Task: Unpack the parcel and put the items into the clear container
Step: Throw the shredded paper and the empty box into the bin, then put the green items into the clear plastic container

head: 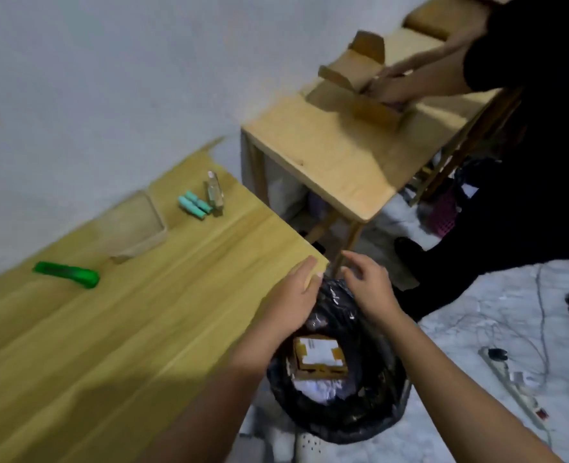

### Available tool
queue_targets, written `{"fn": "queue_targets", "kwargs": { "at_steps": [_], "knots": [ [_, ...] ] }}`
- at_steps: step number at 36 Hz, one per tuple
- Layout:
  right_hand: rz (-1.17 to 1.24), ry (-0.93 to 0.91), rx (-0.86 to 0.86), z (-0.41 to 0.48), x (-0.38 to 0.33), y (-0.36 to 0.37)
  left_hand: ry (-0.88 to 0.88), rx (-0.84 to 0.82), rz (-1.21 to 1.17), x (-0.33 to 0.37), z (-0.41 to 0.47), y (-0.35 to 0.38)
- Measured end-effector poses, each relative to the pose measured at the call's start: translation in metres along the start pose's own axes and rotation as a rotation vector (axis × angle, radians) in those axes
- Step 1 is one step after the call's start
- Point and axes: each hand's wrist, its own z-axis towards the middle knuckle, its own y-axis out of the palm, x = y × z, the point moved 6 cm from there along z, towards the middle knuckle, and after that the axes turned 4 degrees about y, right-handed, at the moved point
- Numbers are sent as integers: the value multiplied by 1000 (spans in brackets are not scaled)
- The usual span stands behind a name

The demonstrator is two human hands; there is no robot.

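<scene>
Both hands hover, empty and with fingers loosely spread, above a round bin lined with a black plastic bag (336,389) that stands on the floor at the corner of the long pale wooden surface (126,329). The left hand (293,295) overlaps the surface's corner; the right hand (370,285) is just beside it. A small brown cardboard parcel box with white labels (319,357) lies inside the bin. On the surface, well beyond the bin, sit a clear rectangular plastic container (132,225), a green box cutter (67,274), teal cylindrical tubes (192,205) and a small clear bottle (214,192). Beyond, another person handles an open cardboard box (356,85) on a small wooden table (326,155).
</scene>
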Motion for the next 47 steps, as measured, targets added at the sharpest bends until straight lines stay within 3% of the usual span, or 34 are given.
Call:
{"fn": "queue_targets", "kwargs": {
  "at_steps": [6,9,12,17,21,24,35,47],
  "knots": [
    [-5,-165,-113,49,-112,51,-50,405,-53,-23,6,-152],
    [-34,-212,-169,74,-153,91,-151,642,-9,-74,3,-227],
    [-55,-192,-198,98,-179,131,-304,776,17,-133,-3,-279],
    [-89,-183,-207,132,-201,186,-479,781,-11,-207,1,-306],
    [-160,-184,-148,153,-207,212,-461,740,-104,-232,13,-299],
    [-246,-213,-112,162,-217,225,-389,711,-135,-233,21,-292],
    [-464,-331,-37,161,-228,244,-372,784,-366,-214,17,-285],
    [-389,-343,-41,142,-220,238,-349,830,-495,-211,20,-281]
  ]
}}
